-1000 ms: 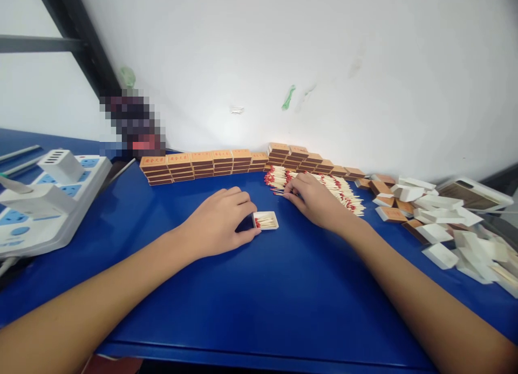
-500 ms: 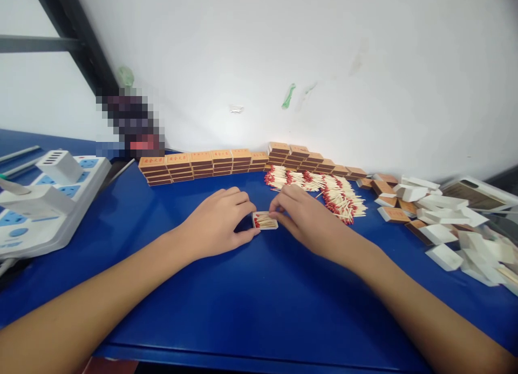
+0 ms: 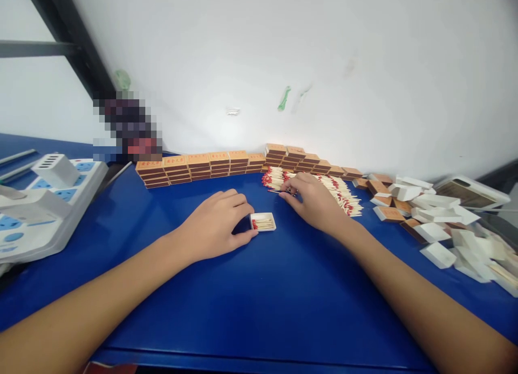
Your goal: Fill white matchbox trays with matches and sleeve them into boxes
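A small white matchbox tray (image 3: 270, 216) lies on the blue table, partly filled with matches (image 3: 264, 223) whose red heads point left. My left hand (image 3: 220, 223) rests on the table and grips the tray's left end between thumb and fingers. Beyond it, to the right, my right hand (image 3: 309, 196) reaches the front of a heap of loose matches (image 3: 342, 193). Its thumb and fingers are pinched together around matches at the heap's edge; how many is hidden. One red-headed match shows beside the fingertips.
Stacked orange-topped matchboxes (image 3: 198, 166) form a row along the white wall. White trays and orange sleeves (image 3: 439, 215) lie jumbled at the right, before a phone-like device (image 3: 471, 193). A power strip (image 3: 60, 217) with plugs occupies the left. The table's front edge (image 3: 259, 358) runs below.
My right hand has moved from the tray up and right to the match heap. The left hand keeps its hold on the tray, whose matches now lie more evenly.
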### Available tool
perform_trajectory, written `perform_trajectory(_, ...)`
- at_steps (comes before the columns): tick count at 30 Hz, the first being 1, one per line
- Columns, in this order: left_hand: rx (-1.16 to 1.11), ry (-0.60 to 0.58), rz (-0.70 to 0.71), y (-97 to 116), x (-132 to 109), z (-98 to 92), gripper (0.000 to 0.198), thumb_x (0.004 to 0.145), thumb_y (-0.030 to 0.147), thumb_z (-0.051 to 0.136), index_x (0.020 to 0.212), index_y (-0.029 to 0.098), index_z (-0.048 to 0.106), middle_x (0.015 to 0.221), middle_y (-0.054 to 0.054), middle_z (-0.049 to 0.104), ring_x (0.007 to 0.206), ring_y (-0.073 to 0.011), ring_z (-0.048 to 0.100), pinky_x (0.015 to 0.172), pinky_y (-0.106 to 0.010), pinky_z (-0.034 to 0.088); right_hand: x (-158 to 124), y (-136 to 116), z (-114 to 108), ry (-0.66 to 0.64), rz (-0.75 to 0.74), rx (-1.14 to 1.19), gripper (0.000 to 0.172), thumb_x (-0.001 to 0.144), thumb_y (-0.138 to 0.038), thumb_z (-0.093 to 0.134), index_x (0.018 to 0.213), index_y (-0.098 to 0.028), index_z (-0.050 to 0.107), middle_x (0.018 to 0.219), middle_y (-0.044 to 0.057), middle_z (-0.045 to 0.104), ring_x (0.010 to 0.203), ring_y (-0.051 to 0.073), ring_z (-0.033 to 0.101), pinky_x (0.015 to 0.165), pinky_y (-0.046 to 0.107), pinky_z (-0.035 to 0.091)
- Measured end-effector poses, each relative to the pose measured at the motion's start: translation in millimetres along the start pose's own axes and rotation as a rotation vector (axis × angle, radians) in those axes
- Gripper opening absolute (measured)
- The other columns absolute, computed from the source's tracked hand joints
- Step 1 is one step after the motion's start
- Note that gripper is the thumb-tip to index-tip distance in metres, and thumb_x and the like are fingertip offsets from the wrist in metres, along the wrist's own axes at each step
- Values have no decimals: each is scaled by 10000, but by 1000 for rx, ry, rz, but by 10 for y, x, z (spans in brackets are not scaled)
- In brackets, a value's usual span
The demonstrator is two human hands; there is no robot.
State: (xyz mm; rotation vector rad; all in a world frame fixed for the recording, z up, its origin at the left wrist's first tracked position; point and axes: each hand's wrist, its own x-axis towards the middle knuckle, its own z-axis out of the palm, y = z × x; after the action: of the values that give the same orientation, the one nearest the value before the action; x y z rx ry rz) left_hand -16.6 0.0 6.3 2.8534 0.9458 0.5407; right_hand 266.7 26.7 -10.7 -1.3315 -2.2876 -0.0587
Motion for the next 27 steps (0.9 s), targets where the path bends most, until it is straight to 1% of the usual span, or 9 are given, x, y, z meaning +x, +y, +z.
perform_trajectory(2,1,-4,2,2,1,-1,282,994,416,680,1125,173,737,1036,-78,714,1011,-258,646,915,-422,536,16,97,48,-12,8,0,82,1000,-253,610,936,-216,647,896,88,632,901,281,581,824,414,460)
perform_trajectory(4,4,-4,6,9,2,-1,278,995,418,679,1117,175,738,1032,-77,714,1009,-257,643,914,-420,536,23,138,72,-17,17,6,116,1004,-255,596,904,-217,642,874,85,625,883,277,578,808,409,456)
perform_trajectory(10,-3,6,14,16,0,2,264,993,405,679,1111,175,734,1029,-76,709,1004,-254,642,928,-417,533,51,130,81,-5,-14,4,102,1005,-256,567,959,-208,644,930,104,645,914,282,573,826,414,458)
perform_trajectory(14,-6,8,16,10,-3,-2,265,996,401,675,1120,174,732,1026,-75,707,1013,-255,644,935,-417,532,68,126,78,-21,-27,11,176,1022,-260,514,915,-207,643,894,102,640,889,279,571,814,417,457)
perform_trajectory(20,4,11,14,18,-2,-12,259,993,409,679,1101,179,730,1016,-78,708,1004,-257,641,921,-413,531,53,118,77,-46,-37,-20,172,1023,-255,511,915,-203,634,919,114,641,903,285,572,797,410,454)
perform_trajectory(24,1,5,9,9,-4,-12,256,994,401,676,1110,179,727,1016,-78,705,1004,-258,644,924,-414,530,25,56,14,-55,-57,-31,166,1043,-229,484,940,-203,612,963,122,637,928,291,570,818,419,460)
perform_trajectory(27,12,16,0,5,-3,-11,252,996,402,669,1106,182,727,1005,-78,701,1006,-259,643,917,-409,528,-22,-99,-95,-46,-91,-16,161,1067,-223,472,973,-204,601,983,115,627,940,283,568,831,419,470)
